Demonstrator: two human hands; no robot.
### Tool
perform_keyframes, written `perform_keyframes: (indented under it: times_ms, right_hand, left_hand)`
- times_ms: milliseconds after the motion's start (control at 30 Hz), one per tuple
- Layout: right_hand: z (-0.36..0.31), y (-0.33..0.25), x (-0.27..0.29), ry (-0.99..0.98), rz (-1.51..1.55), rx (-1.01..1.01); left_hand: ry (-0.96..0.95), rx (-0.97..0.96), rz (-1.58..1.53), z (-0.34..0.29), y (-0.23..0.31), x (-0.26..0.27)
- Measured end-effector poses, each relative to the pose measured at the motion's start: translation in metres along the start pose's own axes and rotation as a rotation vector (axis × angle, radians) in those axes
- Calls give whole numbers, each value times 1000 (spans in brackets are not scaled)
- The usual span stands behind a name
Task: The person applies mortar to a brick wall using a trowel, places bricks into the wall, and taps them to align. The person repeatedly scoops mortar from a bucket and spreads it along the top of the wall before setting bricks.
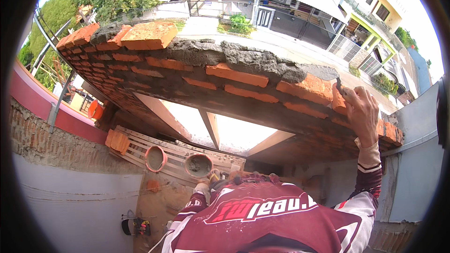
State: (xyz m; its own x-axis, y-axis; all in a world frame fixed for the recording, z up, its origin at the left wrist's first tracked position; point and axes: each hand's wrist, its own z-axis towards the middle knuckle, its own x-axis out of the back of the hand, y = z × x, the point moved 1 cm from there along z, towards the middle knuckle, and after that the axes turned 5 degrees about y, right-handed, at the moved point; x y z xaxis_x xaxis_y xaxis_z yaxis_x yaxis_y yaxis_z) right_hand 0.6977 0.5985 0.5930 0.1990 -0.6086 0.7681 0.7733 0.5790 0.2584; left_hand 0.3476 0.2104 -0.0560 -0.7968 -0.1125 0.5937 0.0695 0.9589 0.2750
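Note:
My right hand [363, 112] is closed around the handle of a trowel [320, 71] at the right part of a brick wall [243, 93]. The trowel's grey blade lies flat along the wall top, at the end of a bed of wet mortar [255, 59]. Orange bricks [149, 36] sit on the top course at the left, beyond the mortar. My left hand [203, 188] hangs low beside my body, close to a mortar bucket [198, 165]; its fingers cannot be made out.
Below stands a slatted wooden platform [176, 165] with a second bucket [155, 158] and stacked bricks [117, 141]. A frame with bright openings [209, 126] is set under the brickwork. A grey wall [419, 126] rises at the right. Beyond lie a street and houses.

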Motion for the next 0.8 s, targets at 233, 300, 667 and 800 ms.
perform_keyframes:
  times_ms: [233,300,667,800]
  right_hand:
    - [29,-77,-34,69,318,51]
    - [52,-106,-49,91,283,151]
    - [123,-176,-65,31,-66,352]
    - [109,-151,-57,4,-68,322]
  left_hand:
    - [-141,-215,161,-18,15,17]
    - [-178,-351,285,-22,17,22]
    - [-101,-810,565,38,-40,-8]
    - [-59,88,-35,9,-62,-23]
